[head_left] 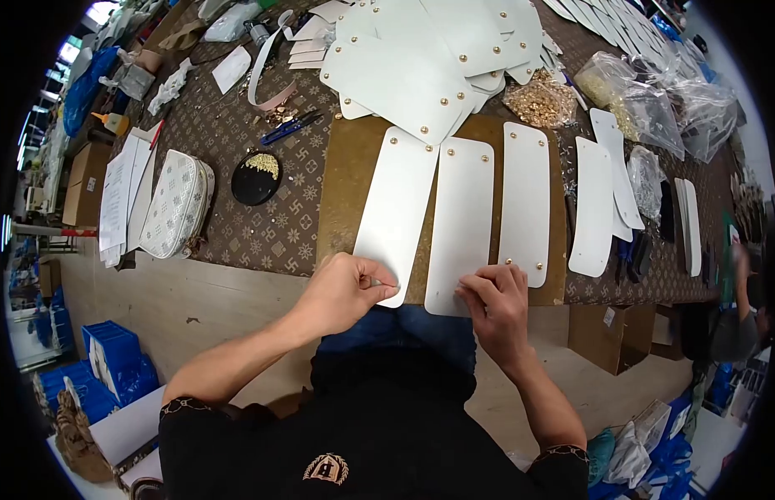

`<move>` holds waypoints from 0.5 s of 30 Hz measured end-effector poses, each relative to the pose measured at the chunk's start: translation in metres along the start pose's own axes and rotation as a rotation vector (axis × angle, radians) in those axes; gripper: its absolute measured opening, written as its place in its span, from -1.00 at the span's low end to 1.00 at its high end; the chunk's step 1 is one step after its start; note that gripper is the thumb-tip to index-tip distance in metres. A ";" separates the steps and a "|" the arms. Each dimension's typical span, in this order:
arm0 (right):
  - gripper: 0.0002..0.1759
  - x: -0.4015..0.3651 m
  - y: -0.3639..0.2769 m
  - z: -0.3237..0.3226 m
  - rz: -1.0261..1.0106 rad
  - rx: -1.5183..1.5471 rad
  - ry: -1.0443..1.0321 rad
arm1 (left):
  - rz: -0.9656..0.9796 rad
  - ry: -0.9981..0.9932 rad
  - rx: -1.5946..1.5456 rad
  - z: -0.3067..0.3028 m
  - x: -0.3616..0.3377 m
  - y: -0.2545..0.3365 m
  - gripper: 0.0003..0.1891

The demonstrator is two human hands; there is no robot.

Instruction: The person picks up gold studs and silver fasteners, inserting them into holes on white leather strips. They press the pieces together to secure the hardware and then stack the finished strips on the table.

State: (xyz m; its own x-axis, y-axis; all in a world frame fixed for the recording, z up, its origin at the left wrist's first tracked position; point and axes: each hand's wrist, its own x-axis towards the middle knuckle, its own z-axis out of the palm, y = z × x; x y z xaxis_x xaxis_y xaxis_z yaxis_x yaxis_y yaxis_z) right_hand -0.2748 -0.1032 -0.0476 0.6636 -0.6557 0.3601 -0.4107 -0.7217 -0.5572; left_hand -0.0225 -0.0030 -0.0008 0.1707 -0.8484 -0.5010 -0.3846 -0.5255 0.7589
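Note:
Three white strips with rounded corners lie side by side on a brown board (342, 187). At the lower right corner of the left strip (390, 212), my left hand (342, 292) is closed in a pinch; what is between thumb and finger is too small to make out. My right hand (497, 302) is closed in a pinch over the lower right part of the middle strip (460, 221), its fingertips hiding whatever they hold. Gold studs show at the top ends of these two strips. The right strip (526, 200) has gold studs at both ends.
A stack of white studded panels (412, 62) covers the board's far end. Beside it lie a heap of gold studs (539, 98) and clear plastic bags (633, 92). More white strips (591, 208) are at right. A round black dish (256, 179) and a white pouch (177, 204) sit left.

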 end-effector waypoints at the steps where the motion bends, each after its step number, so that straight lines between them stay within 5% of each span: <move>1: -0.81 0.000 0.000 0.001 -0.001 0.014 0.001 | -0.011 0.000 0.033 0.000 0.000 0.001 -0.89; 15: -0.83 -0.001 0.001 -0.003 0.025 0.053 -0.022 | -0.039 -0.012 0.092 -0.005 0.016 0.006 -0.87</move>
State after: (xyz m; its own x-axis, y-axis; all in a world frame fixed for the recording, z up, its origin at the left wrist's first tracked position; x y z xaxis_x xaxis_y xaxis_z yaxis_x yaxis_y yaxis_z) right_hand -0.2778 -0.1045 -0.0465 0.6672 -0.6682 0.3293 -0.3943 -0.6918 -0.6049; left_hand -0.0176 -0.0196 -0.0022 0.1767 -0.8261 -0.5351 -0.4597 -0.5500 0.6972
